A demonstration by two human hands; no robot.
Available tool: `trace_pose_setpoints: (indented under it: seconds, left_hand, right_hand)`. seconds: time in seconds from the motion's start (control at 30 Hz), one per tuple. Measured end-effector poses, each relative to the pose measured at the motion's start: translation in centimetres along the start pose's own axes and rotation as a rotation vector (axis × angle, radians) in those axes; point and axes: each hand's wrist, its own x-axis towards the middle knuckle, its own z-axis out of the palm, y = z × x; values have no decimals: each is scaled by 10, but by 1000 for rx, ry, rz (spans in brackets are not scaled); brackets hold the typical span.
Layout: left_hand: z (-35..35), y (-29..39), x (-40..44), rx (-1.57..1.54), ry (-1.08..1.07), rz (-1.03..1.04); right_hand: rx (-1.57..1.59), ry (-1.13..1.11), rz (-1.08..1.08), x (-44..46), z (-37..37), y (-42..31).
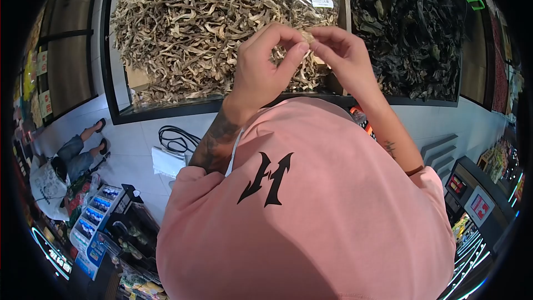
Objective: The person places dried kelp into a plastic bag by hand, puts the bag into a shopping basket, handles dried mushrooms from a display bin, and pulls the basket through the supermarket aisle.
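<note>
My left hand (pixel 269 61) and my right hand (pixel 350 61) meet over a bin of dried brown strips (pixel 183 28) that look like dried mushrooms. Between the thumbs and forefingers of both hands is a small pale dried piece (pixel 307 37), partly covered by the fingertips. Both hands are closed in a pinch, held above the bin's near right part. Behind them, a clear plastic bag with a white label (pixel 321 1) lies on the strips.
A wooden divider (pixel 341 0) separates the strips from a bin of black, leafy dried goods (pixel 408 33), with a green clip (pixel 474 4) at its right edge. A black cable (pixel 176 139) lies on the floor at left. Farther left is another person (pixel 64 172).
</note>
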Motion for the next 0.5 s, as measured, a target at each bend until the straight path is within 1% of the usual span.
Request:
trace_pose_setpoints:
  seconds: [0.03,0.1,0.13,0.2,0.23,0.27,0.33,0.37,0.4,0.43,0.47,0.5]
  left_hand:
    - [-2,0,-2,4,-3,-9]
    - [-6,0,-5,5,-8,-24]
    - [-6,1,-8,-6,-8,-58]
    - [-6,2,-11,-9,-21,-89]
    - [-4,4,-14,-6,-37,-81]
    - [-3,5,-15,-4,-44,-117]
    - [1,4,-18,10,-81,-148]
    - [4,3,-19,3,-143,-129]
    - [7,3,-19,7,-156,-136]
    - [11,2,-18,8,-175,-145]
    - [15,2,-17,2,-215,-123]
    - [20,7,-15,12,-246,-154]
  right_hand:
    - [-256,-12,-91,-2,3,-3]
    - [-541,36,-327,-4,7,3]
    - [-535,35,-331,-5,8,5]
    - [-615,53,-435,-9,6,8]
    - [-610,71,-435,-13,3,9]
    - [-572,59,-336,-17,-1,10]
    - [-520,110,-221,-29,-13,15]
    - [-515,141,-197,-35,-20,23]
    - [-508,180,-167,-42,-28,31]
    - [-494,256,-137,-51,-36,40]
    - [-541,354,-154,-61,-45,51]
    - [-593,449,-168,-75,-52,61]
